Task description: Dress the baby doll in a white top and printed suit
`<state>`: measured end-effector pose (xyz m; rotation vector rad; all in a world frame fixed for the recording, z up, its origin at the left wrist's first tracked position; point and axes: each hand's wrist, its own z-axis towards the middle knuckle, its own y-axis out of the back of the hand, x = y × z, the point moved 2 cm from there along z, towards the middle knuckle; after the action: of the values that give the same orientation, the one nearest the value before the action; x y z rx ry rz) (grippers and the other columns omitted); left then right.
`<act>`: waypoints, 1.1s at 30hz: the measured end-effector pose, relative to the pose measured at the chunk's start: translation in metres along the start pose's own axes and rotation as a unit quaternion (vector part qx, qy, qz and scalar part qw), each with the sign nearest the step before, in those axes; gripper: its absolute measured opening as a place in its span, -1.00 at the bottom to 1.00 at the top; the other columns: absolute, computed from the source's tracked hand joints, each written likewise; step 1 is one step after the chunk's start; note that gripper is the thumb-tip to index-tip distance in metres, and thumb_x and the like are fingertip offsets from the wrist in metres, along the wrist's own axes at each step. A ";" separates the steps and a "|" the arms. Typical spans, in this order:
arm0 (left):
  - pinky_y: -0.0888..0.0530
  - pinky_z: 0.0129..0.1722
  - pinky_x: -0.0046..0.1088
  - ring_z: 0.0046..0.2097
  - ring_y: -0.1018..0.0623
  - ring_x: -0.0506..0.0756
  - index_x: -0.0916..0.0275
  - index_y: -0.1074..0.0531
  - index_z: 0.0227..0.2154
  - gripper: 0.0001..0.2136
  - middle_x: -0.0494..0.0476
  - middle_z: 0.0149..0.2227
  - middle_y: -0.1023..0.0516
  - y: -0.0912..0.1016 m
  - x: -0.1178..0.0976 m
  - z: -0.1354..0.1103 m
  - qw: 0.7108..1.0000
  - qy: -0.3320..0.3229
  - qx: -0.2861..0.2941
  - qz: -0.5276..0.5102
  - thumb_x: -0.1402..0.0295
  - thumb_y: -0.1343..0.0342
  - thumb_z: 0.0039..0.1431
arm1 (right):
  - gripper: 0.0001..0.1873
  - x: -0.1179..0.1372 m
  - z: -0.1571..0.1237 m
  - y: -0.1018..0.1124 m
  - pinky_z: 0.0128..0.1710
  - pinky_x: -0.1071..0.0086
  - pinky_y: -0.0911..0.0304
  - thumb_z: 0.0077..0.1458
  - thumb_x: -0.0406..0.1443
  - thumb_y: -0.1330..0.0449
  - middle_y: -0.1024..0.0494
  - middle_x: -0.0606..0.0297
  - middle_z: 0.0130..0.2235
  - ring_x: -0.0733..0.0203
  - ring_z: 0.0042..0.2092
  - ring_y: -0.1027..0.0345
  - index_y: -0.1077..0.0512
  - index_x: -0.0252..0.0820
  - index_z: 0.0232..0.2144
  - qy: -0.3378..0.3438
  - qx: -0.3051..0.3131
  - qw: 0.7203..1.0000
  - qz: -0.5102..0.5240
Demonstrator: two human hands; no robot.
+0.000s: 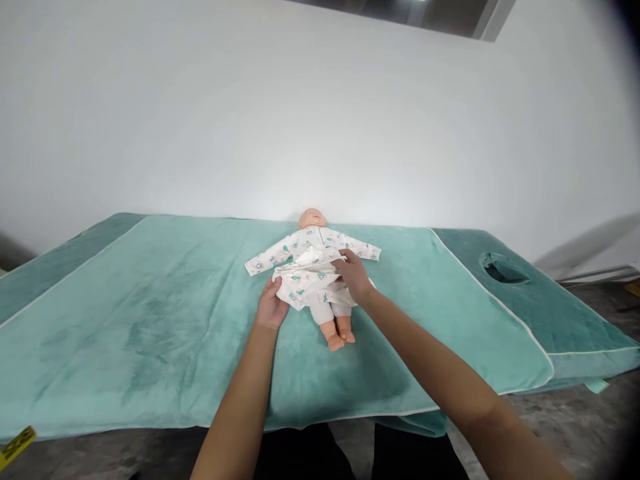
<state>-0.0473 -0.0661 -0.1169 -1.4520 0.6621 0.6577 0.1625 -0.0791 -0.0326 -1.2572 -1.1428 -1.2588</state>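
Note:
A baby doll (313, 218) lies on its back on the green bed, head toward the wall and bare feet toward me. It wears a white long-sleeved baby shirt (309, 245) with a small green print, both sleeves spread out sideways. My left hand (271, 303) pinches the shirt's lower edge on the left. On the other side, my right hand (353, 275) is closed on the fabric near the doll's waist, its fingertips partly hidden by the cloth. The lower part of the shirt is bunched and lifted between my hands, above the doll's white-covered legs.
The bed's light green cover (150, 320) spreads widely to both sides. A face hole (504, 268) opens in the darker right end. Behind the bed stands a white wall (310, 120) with a window (425, 13). A yellow tag (17, 448) shows at the lower left.

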 end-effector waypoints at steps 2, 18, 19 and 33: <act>-0.47 0.15 -0.18 0.16 -0.52 0.26 0.20 -0.51 -0.04 -0.55 0.21 0.07 -0.59 -0.007 0.002 -0.005 1.000 -0.011 0.002 -0.002 0.12 -0.33 0.03 | -0.54 0.021 -0.005 0.011 -0.35 0.35 -0.35 0.06 -0.25 -0.15 -0.51 0.38 -0.30 0.23 -0.36 -0.32 -0.43 0.03 0.05 0.071 0.019 0.992 -0.104; -0.54 -0.14 -0.36 -0.15 -0.60 0.12 0.16 -0.46 -0.25 -0.74 0.03 -0.31 -0.54 -0.164 -0.105 -0.107 0.985 -0.158 -0.006 0.062 0.09 -0.24 0.17 | -0.80 0.073 -0.106 0.002 -0.12 0.27 -0.17 0.23 -0.14 -0.24 -0.50 0.28 -0.28 0.13 -0.19 -0.38 -0.39 -0.14 -0.28 0.331 0.215 0.786 -0.475; -0.53 -0.19 -0.39 -0.21 -0.59 0.10 0.18 -0.45 -0.29 -0.73 0.02 -0.36 -0.51 -0.166 -0.105 -0.112 0.984 -0.159 -0.011 0.077 0.08 -0.24 0.16 | -0.84 0.073 -0.109 0.003 -0.11 0.28 -0.16 0.24 -0.19 -0.22 -0.49 0.30 -0.31 0.15 -0.21 -0.37 -0.39 -0.15 -0.31 0.338 0.226 0.781 -0.474; -0.53 0.08 -0.17 0.21 -0.45 0.25 -0.09 -0.41 -0.01 -0.56 0.04 0.08 -0.46 -0.208 -0.165 -0.198 0.874 -0.421 0.073 0.231 0.15 -0.37 0.04 | -0.91 0.089 -0.127 0.037 -0.23 0.36 -0.25 0.18 -0.28 -0.15 -0.52 0.34 -0.29 0.21 -0.27 -0.38 -0.43 -0.14 -0.28 0.187 0.189 0.945 -0.193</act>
<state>-0.0027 -0.2684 0.1414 -0.7252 0.3373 1.4669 0.1916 -0.2105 0.0529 -0.4944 -1.3034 -1.4031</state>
